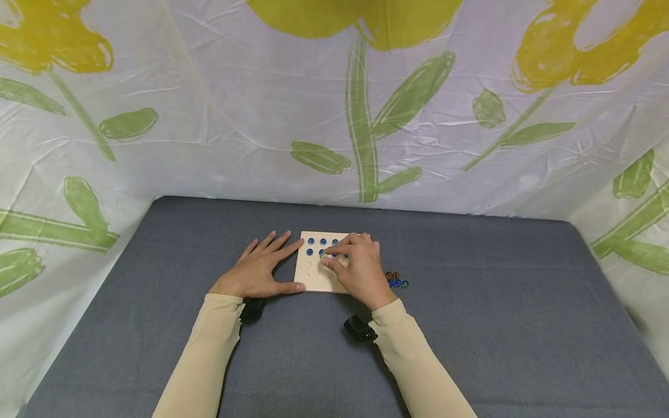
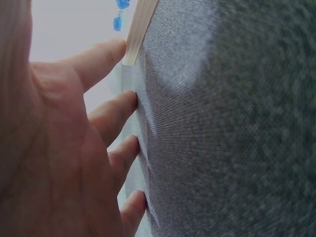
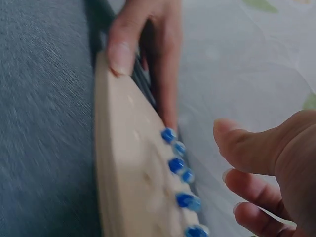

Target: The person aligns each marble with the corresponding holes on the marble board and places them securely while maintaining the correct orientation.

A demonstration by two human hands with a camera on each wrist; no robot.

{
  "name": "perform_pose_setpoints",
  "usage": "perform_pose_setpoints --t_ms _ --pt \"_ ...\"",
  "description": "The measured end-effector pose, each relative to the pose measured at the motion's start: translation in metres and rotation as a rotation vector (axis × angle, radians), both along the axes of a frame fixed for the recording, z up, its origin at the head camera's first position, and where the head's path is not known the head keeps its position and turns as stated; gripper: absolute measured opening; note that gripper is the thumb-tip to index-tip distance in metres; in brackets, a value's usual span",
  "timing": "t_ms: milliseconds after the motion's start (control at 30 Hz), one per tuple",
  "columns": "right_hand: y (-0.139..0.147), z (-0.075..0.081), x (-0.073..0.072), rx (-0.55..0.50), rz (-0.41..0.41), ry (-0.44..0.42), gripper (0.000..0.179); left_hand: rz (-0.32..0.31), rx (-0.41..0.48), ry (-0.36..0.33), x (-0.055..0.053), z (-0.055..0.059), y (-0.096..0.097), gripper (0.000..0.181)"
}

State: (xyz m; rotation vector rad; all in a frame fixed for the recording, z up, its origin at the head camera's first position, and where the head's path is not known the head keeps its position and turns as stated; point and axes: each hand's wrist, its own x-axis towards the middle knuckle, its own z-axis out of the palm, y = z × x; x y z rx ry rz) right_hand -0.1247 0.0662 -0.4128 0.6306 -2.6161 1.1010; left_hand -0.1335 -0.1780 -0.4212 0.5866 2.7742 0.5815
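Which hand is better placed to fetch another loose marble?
Probably the right hand: it is over the board, near the loose marbles beside the board's right edge. The left hand is at the opposite edge, touching the board there.

I face a wide table (image 1: 496,325) with a dark grey, finely woven surface and rounded far corners. Beyond its back edge I see a creased white sheet (image 1: 235,116) hanging, patterned with large yellow flowers (image 1: 407,24), a thick green stem (image 1: 362,128) beneath the middle one, and green leaves (image 1: 416,94); it also hangs to my left and right.
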Motion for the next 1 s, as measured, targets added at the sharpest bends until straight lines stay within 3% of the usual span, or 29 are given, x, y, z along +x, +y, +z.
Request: perform_pose_setpoints --t_ms 267,500,1000 --pt "-0.020 -0.010 0.001 0.081 -0.024 0.015 0.018 -0.005 0.008 0.000 -0.001 0.000 0.000 0.099" --pt "-0.028 -0.018 0.001 0.092 -0.053 0.019 0.018 -0.009 0.004 -0.005 -0.001 -0.001 0.000 0.098" --pt "-0.033 -0.024 0.002 0.166 -0.034 0.057 0.019 -0.008 0.031 -0.012 0.000 -0.002 -0.002 0.099"
